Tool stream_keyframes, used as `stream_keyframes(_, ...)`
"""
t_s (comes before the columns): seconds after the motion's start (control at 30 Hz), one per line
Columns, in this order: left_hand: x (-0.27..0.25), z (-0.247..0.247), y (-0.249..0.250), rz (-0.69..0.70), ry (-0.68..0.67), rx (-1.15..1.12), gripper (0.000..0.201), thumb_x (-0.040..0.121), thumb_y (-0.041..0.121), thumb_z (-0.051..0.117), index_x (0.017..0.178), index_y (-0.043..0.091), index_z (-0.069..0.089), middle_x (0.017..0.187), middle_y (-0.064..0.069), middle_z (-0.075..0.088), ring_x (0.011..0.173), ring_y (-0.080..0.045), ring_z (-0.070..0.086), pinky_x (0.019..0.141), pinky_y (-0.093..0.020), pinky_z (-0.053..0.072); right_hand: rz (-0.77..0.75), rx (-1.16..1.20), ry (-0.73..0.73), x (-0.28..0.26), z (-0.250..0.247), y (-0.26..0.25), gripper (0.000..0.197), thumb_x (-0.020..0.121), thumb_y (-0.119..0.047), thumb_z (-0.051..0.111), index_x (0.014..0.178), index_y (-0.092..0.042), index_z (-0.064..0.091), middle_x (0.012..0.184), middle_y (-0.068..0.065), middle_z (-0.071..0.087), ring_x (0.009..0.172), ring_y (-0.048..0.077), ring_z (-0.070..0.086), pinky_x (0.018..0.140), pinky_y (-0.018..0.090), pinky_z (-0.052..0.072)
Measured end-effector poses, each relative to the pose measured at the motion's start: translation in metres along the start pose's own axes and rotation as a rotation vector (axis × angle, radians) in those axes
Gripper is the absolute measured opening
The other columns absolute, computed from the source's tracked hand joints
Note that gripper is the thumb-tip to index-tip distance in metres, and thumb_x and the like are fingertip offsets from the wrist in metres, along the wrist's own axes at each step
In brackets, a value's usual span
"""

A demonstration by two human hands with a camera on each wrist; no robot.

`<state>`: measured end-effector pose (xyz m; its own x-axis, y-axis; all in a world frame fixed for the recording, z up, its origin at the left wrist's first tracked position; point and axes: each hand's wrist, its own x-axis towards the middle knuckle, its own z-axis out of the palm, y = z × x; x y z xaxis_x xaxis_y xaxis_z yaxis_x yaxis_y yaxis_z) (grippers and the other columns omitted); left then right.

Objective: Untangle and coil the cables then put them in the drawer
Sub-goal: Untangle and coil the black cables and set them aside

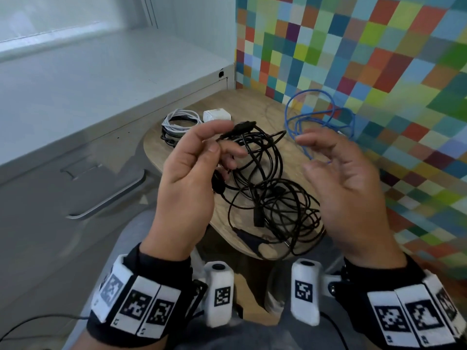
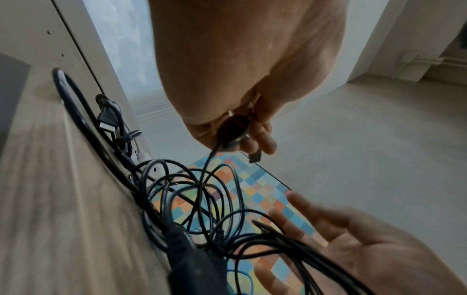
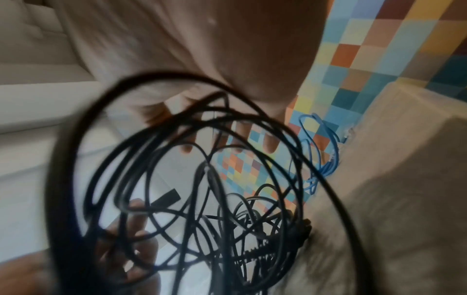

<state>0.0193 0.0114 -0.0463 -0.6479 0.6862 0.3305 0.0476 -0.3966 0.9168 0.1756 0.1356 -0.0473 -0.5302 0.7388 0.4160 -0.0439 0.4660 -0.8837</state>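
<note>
Head view is bright, soft daylight from the window (image 1: pixel 50 34) upper left, slight glare on the sill, edges smeared and bent by the wide lens, colored tile wall (image 1: pixel 379 59) soft at far right. Left wrist view is dimmer, wood tabletop (image 2: pixel 63 209) streaked with motion blur, left hand (image 2: pixel 240 69) close and out of focus, window backlit and washed out. Right wrist view is the worst: heavy blur all over, black cables (image 3: pixel 202 189) smeared near the lens, right hand (image 3: pixel 202 59) a soft, pale mass.
</note>
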Motion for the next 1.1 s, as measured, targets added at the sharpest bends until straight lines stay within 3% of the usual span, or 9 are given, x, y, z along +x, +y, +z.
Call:
stream_keyframes(0.1,0.002,-0.002,0.001,0.046,0.029,0.091,0.03,0.104,0.001,0.041,0.118,0.01,0.066,0.099,-0.006,0.076,0.09,-0.01,0.065,0.079,-0.024,0.047,-0.001,-0.23,-0.154,-0.004,0.004,-0.006,0.029,0.084,-0.042,0.078,0.112,-0.039,0.07,0.145,-0.016,0.05,0.138,0.004,0.047,0.111,0.04,0.046)
stream_keyframes(0.17,0.005,-0.006,0.003,0.059,0.063,0.123,0.029,0.104,0.001,0.043,0.117,0.011,0.067,0.101,-0.005,0.077,0.089,-0.008,0.064,0.078,-0.024,0.045,0.078,-0.34,-0.26,-0.004,0.004,-0.004,0.049,0.075,-0.046,0.083,0.12,-0.046,0.065,0.145,-0.023,0.046,0.13,-0.004,0.05,0.105,0.021,0.046)
stream_keyframes(0.23,0.007,-0.012,0.004,0.064,0.102,0.129,0.029,0.104,0.0,0.043,0.117,0.011,0.067,0.104,-0.006,0.077,0.092,-0.007,0.067,0.079,-0.023,0.046,0.146,-0.425,-0.346,-0.003,0.003,-0.001,0.057,0.075,-0.039,0.087,0.125,-0.049,0.062,0.131,-0.027,0.055,0.107,-0.011,0.058,0.084,0.002,0.043)
stream_keyframes(0.4,0.009,-0.025,0.007,0.044,0.118,0.081,0.031,0.097,-0.002,0.047,0.121,0.007,0.065,0.086,-0.011,0.072,0.076,-0.019,0.066,0.077,-0.031,0.049,0.182,-0.335,-0.217,0.0,-0.002,0.009,0.036,0.089,-0.011,0.076,0.106,-0.043,0.074,0.093,-0.012,0.072,0.073,0.009,0.069,0.066,0.029,0.058)
stream_keyframes(0.53,0.007,-0.027,0.008,0.018,0.077,0.089,0.034,0.09,0.001,0.051,0.118,0.01,0.068,0.063,-0.006,0.057,0.046,-0.021,0.046,0.056,-0.03,0.042,0.1,-0.073,-0.059,0.002,-0.011,0.004,0.035,0.095,-0.002,0.068,0.095,-0.036,0.077,0.088,-0.009,0.073,0.06,0.009,0.063,0.058,0.026,0.054)
stream_keyframes(0.63,0.003,-0.022,0.01,0.005,0.012,0.18,0.029,0.093,-0.002,0.055,0.108,0.016,0.073,0.044,-0.006,0.047,0.039,-0.019,0.039,0.051,-0.029,0.037,0.011,0.158,0.01,0.003,-0.017,-0.001,0.038,0.098,0.005,0.061,0.091,-0.029,0.078,0.087,0.0,0.069,0.062,0.014,0.06,0.061,0.024,0.053)
stream_keyframes(0.8,-0.001,-0.015,0.009,-0.072,-0.142,0.429,0.036,0.093,-0.007,0.058,0.102,0.024,0.073,0.046,-0.007,0.05,0.042,-0.013,0.04,0.05,-0.021,0.039,-0.042,0.499,0.088,0.003,-0.019,-0.01,0.036,0.095,0.005,0.054,0.09,-0.021,0.078,0.093,0.011,0.069,0.076,0.022,0.062,0.068,0.026,0.054)
stream_keyframes(1.0,-0.008,0.0,0.005,-0.024,-0.217,0.451,0.039,0.096,0.018,0.07,0.133,0.03,0.061,0.048,0.012,0.04,0.045,-0.005,0.035,0.052,-0.018,0.034,-0.03,0.606,-0.045,-0.004,-0.005,-0.013,0.033,0.094,0.01,0.053,0.09,-0.015,0.073,0.092,0.004,0.07,0.077,0.017,0.066,0.072,0.023,0.054)
stream_keyframes(1.1,-0.009,0.005,0.006,0.048,-0.236,0.545,0.017,0.098,0.021,0.069,0.112,0.03,0.069,0.049,0.012,0.043,0.045,-0.003,0.038,0.054,-0.019,0.037,-0.021,0.601,-0.076,-0.005,-0.003,-0.012,0.026,0.094,0.009,0.053,0.09,-0.011,0.07,0.091,0.005,0.069,0.077,0.017,0.066,0.072,0.025,0.055)
